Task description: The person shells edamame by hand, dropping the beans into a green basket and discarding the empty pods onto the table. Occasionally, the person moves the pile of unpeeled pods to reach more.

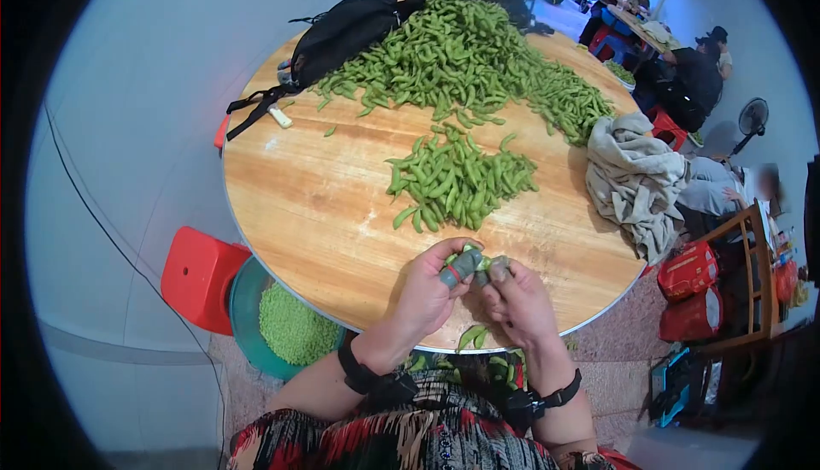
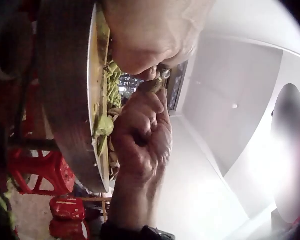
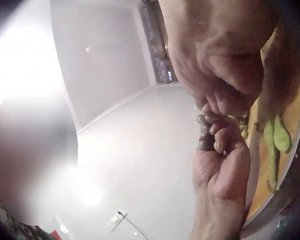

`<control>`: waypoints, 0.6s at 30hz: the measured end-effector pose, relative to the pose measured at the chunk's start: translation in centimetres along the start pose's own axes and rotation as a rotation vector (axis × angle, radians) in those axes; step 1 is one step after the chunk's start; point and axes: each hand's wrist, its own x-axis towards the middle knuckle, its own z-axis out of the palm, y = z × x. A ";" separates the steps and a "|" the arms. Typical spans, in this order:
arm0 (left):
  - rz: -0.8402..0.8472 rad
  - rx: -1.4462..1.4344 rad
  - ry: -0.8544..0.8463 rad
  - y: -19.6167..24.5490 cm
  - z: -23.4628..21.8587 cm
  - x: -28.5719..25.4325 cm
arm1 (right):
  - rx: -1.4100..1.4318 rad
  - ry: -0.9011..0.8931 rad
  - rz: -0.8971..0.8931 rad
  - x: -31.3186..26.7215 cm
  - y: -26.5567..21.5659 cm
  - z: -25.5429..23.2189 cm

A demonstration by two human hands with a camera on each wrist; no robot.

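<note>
My left hand (image 1: 420, 292) and right hand (image 1: 523, 303) meet over the near part of the round wooden table (image 1: 316, 205). Between their fingertips they pinch a green edamame pod (image 1: 484, 263), mostly hidden by the fingers. A grey cover with a red band (image 1: 455, 273) wraps the left thumb; the right thumb wears a grey one too. In the right wrist view, the left hand's fingers curl in close under the right hand. Just beyond lies a small heap of edamame pods (image 1: 461, 181). A few pods (image 1: 472, 336) rest at the near edge, below the hands.
A large pod pile (image 1: 461, 51) covers the table's far side, beside a black bag (image 1: 346, 38). A grey cloth (image 1: 632, 171) hangs over the right edge. Lower left stand a green tub (image 1: 243, 316) of shelled beans and a red stool (image 1: 195, 278). Other people sit farther back.
</note>
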 end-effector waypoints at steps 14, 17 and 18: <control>0.024 0.344 0.101 -0.4 -0.2 -0.4 | -1.493 0.072 -0.743 0.0 0.4 0.6; -0.011 0.293 0.116 -0.3 -0.2 -0.3 | -1.307 0.070 -0.651 0.5 0.8 0.0; -0.011 0.292 0.116 -0.2 -0.3 -0.2 | -1.129 0.077 -0.558 0.7 1.0 -0.1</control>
